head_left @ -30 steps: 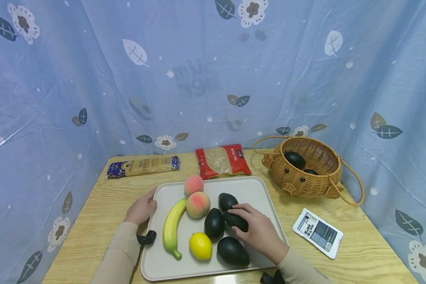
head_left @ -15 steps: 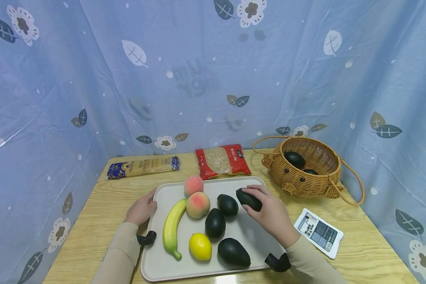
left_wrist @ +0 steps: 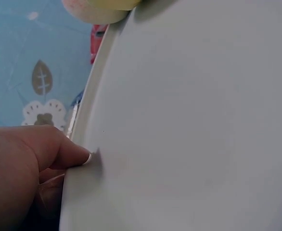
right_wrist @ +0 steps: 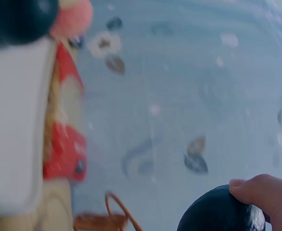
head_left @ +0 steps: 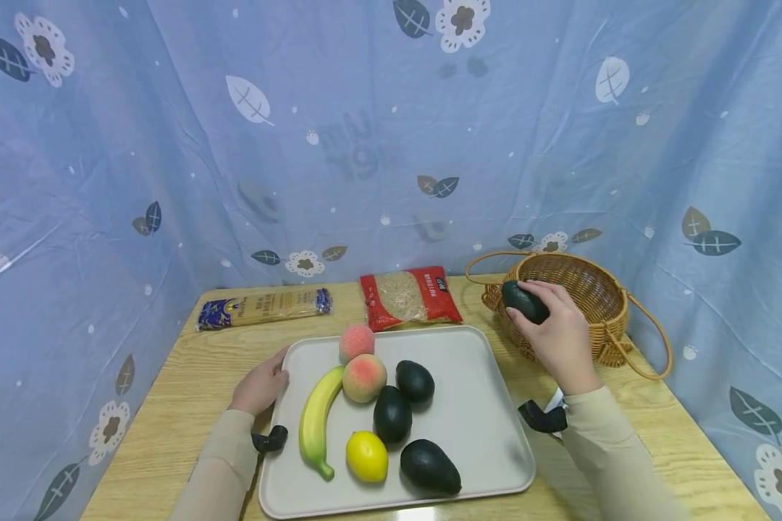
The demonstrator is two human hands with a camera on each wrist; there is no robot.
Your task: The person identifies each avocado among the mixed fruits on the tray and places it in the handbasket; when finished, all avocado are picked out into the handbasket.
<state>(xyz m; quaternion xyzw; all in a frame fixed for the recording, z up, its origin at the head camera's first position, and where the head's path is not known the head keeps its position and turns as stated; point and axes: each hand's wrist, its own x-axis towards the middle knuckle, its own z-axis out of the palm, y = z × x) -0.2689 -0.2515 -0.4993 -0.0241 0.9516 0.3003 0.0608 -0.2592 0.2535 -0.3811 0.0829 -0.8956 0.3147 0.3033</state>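
Note:
A dark avocado (head_left: 523, 301) is gripped in my right hand (head_left: 563, 333), held over the near left rim of the wicker basket (head_left: 609, 297). The right wrist view shows the thumb against that avocado (right_wrist: 218, 211). My left hand (head_left: 258, 385) holds the left edge of the white tray (head_left: 469, 427); its thumb (left_wrist: 78, 155) lies over the rim in the left wrist view. On the tray are a banana (head_left: 319, 420), two peaches (head_left: 365, 378), a lemon (head_left: 367, 456) and three avocados (head_left: 392, 414). The basket's contents are hidden behind the right hand.
Behind the tray lie a red noodle bag (head_left: 409, 297) and a long pasta packet (head_left: 263, 308). A white pouch (head_left: 556, 402) is mostly covered by the right wrist. The basket's looped handle (head_left: 658, 347) sticks out to the right. A blue curtain (head_left: 365, 145) surrounds the table.
My right hand has lifted an avocado off the tray and carried it right and away from me to the basket. Another avocado on the tray shifted slightly. The left hand stays put.

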